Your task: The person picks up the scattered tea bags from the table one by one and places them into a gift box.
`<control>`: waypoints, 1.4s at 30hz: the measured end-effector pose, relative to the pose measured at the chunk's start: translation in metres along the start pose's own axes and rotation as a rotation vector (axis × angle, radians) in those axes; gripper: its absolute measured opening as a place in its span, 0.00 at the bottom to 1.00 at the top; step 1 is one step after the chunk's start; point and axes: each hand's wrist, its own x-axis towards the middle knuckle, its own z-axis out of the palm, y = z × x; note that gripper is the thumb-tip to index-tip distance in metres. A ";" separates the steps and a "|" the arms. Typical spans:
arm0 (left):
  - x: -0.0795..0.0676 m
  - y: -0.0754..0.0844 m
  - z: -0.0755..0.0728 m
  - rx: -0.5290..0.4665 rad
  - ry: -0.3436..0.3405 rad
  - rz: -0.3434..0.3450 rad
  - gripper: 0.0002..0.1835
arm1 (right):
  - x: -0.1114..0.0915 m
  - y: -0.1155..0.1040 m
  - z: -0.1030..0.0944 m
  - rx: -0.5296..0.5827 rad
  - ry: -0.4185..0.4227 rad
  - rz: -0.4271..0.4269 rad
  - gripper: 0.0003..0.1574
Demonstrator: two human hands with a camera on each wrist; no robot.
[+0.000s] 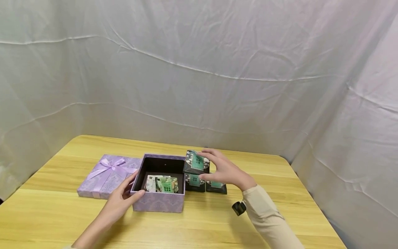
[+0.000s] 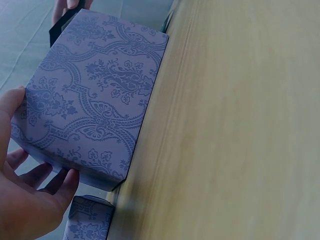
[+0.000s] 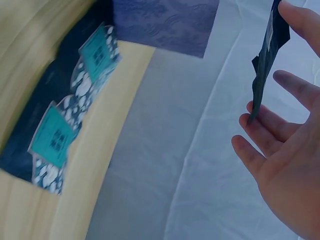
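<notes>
My left hand [image 1: 119,200] holds the open purple patterned box [image 1: 158,203] at its left side, thumb at the front rim and fingers along the left wall. Several tea-bag-like sachets, among them a green-labelled one [image 1: 168,187], lie inside on the box's dark floor. Above the table at the box's right wall, my right hand [image 1: 227,170] pinches a dark sachet [image 1: 197,163] with a green label. In the right wrist view that sachet [image 3: 267,65] appears edge-on between thumb and fingers. Below it, two similar dark sachets [image 1: 195,183] lie side by side on the table.
The box's purple lid [image 1: 101,174], tied with a lilac ribbon bow [image 1: 112,166], lies left of the box. Everything stands on a wood-grain table [image 1: 205,224]. Pale cloth [image 1: 199,97] hangs behind the table and at its sides.
</notes>
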 end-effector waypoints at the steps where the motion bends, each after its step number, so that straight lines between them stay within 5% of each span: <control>1: 0.000 0.000 0.000 -0.001 -0.001 0.001 0.37 | 0.002 -0.002 0.000 -0.003 -0.003 -0.005 0.46; 27: 0.002 0.001 0.004 -0.009 0.001 -0.001 0.37 | 0.039 -0.032 0.015 -0.074 -0.084 -0.065 0.45; 42: 0.002 0.001 0.005 -0.025 -0.006 -0.015 0.37 | 0.057 -0.044 0.040 -0.057 -0.079 -0.107 0.45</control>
